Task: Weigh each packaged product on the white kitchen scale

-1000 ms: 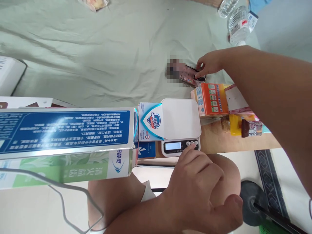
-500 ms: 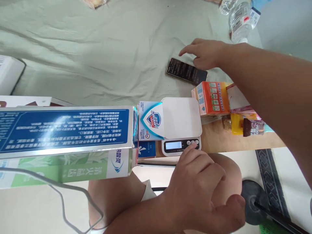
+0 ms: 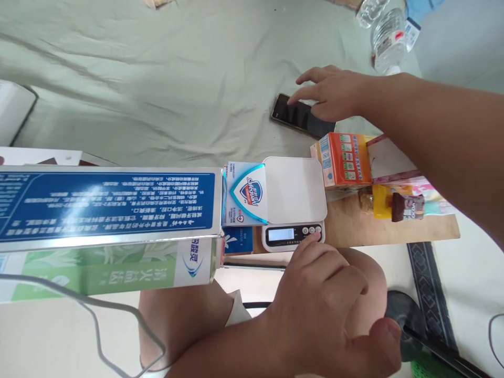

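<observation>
Right hand (image 3: 334, 94) back over phone (image 3: 301, 116), fingers spread, touching the now dark screen, gripping nothing. Left hand (image 3: 326, 299) loosely curled, fingertip still pressing scale (image 3: 294, 202) button.

a wrinkled pale green sheet (image 3: 177, 79) covers the surface and fills most of the view under soft, even light. below its near edge lies a wooden board (image 3: 394, 231); beyond that, pale floor (image 3: 464, 273) with a dark patterned strip (image 3: 429, 289).
</observation>
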A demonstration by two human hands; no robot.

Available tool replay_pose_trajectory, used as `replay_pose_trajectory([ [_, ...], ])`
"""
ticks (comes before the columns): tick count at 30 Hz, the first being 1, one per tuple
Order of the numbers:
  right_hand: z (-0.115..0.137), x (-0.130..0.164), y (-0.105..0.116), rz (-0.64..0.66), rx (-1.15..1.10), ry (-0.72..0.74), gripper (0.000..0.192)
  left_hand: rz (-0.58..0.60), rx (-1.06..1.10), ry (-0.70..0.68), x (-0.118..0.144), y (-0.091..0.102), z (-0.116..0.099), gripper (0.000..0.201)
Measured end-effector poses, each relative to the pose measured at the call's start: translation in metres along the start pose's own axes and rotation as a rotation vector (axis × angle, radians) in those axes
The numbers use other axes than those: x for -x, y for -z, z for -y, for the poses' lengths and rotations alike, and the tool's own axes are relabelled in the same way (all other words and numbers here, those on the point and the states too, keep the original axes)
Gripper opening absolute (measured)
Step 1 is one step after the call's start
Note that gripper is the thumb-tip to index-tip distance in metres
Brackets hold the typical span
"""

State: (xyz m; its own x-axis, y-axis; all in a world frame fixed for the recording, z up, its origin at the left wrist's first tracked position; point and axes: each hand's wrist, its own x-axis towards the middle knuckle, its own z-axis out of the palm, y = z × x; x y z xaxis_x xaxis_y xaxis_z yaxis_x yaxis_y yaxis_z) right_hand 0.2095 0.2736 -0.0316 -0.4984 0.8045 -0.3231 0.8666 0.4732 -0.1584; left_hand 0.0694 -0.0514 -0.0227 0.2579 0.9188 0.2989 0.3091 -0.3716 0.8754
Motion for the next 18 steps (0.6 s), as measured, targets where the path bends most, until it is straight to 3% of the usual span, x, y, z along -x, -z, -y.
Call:
replay_pose_trajectory([
  [7, -0.009, 0.007, 0.0, 0.141, 0.06, -0.14, 0.078, -0.01, 0.015, -0.013, -0.001, -0.002, 0.0, 0.022],
  [18, -0.011, 0.013, 0.006, 0.226, 0.153, -0.194, 0.072, 0.003, 0.008, 0.026, 0.0, -0.002, 0.0, 0.024],
])
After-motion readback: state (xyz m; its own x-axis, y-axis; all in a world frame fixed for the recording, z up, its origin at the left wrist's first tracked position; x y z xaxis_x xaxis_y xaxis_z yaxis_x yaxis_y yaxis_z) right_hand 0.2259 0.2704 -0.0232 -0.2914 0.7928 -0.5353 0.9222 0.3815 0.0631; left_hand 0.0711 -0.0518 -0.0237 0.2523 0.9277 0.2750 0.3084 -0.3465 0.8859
